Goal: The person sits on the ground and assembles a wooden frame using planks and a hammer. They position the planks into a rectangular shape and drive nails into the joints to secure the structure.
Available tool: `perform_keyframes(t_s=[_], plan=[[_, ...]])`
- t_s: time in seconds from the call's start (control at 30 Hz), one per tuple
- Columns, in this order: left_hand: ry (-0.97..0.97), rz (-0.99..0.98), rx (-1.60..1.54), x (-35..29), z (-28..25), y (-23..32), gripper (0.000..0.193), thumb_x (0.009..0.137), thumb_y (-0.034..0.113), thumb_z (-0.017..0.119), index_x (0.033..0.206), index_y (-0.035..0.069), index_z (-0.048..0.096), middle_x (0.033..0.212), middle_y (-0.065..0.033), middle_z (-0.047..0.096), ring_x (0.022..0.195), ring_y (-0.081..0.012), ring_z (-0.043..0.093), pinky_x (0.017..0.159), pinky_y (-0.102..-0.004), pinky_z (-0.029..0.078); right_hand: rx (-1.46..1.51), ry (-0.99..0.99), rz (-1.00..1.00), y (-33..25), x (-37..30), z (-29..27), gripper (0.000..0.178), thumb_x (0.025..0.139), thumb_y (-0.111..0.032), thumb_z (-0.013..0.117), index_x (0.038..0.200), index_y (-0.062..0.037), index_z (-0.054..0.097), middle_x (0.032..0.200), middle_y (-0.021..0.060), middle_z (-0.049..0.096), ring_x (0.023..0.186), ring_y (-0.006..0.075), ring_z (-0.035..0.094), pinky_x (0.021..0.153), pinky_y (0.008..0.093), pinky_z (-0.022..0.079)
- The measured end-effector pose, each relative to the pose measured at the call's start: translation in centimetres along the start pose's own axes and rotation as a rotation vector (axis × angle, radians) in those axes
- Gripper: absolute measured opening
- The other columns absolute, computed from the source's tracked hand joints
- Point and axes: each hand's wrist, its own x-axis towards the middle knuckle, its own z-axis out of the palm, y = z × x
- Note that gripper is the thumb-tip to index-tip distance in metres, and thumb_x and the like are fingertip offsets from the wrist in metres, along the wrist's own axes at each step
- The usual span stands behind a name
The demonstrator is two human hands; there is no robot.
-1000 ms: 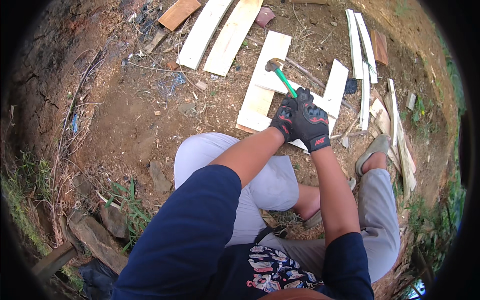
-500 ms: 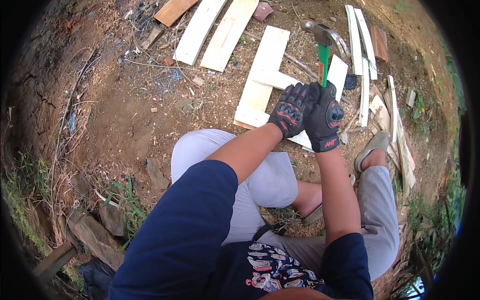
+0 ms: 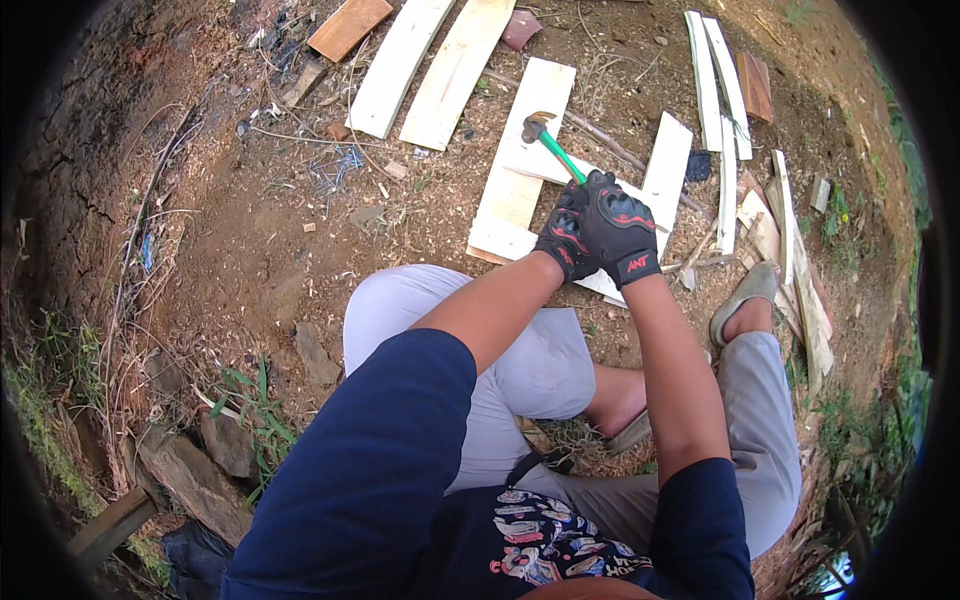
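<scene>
- Down at the lower left I see a black plastic bag or sheet, crumpled on the ground; what, if anything, is in it I cannot tell.
- Two hands, both in black gloves with red marks, sit close together and touching in front of the person's knees.
- The right hand is closed around the handle of the hammer.
- The left hand is partly curled, pressed up beside the right; its fingertips are hidden, so I can't say what it has hold of.
- One hammer, green-handled, points up and to the left from the hands, its metal head over a long pale board.
- A pale crosspiece lies over that board, running toward the hands; a second crosspiece lies at the board's near end.
- One wide board sits just right of these.
- Two pale planks lie side by side at the upper left, one brown block beyond them.
- Three narrow strips stretch along the right, with one reddish-brown block beside them.
</scene>
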Motion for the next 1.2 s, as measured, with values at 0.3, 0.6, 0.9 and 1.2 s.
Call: perform_keyframes(t_s=[0.3,0.6,0.9,1.2], plan=[[0.015,0.018,0.158,-0.1,0.4,0.0,0.088,0.101,0.057,0.049,0.168,0.003,0.029,0.174,-0.0257,0.027,0.165,-0.0408,0.019,0.136,-0.0533,0.007,0.106,0.053,0.07,-0.5,-2.4,0.6,0.037,0.106,-0.025,0.058,0.135,-0.0033,0.064,0.125,0.0276,0.071,0.094,0.0448,0.074,0.082,0.054,0.058],[-0.068,-0.12,0.065,-0.8,0.2,0.1,0.09,0.102,0.058,0.05,0.169,0.001,0.029,0.177,-0.022,0.022,0.166,-0.038,0.016,0.136,-0.0512,0.007,0.333,0.405,0.126,-3.2,-0.3,-7.5,0.027,0.109,-0.029,0.056,0.106,-0.0046,0.067,0.091,0.021,0.073,0.084,0.0419,0.072,0.071,0.0517,0.055],[0.044,-0.051,0.078,0.3,0.9,0.1,0.101,0.097,0.064,0.055,0.171,0.002,0.023,0.178,-0.0239,0.019,0.166,-0.0407,0.013,0.135,-0.0534,0.005,0.144,0.082,0.079,-2.6,0.0,-9.0,0.025,0.106,-0.032,0.058,0.107,-0.009,0.068,0.094,0.0194,0.073,0.09,0.0417,0.073,0.077,0.0533,0.056],[0.045,-0.004,0.576,2.7,-2.4,-3.3,0.068,0.101,0.03,0.049,0.161,-0.002,0.043,0.161,-0.0234,0.051,0.152,-0.0388,0.045,0.132,-0.0572,0.02,-0.153,-0.144,0.093,1.4,-9.9,-34.2,0.031,0.11,-0.033,0.057,0.118,-0.0042,0.067,0.095,0.0236,0.067,0.094,0.0462,0.064,0.082,0.0538,0.046]])
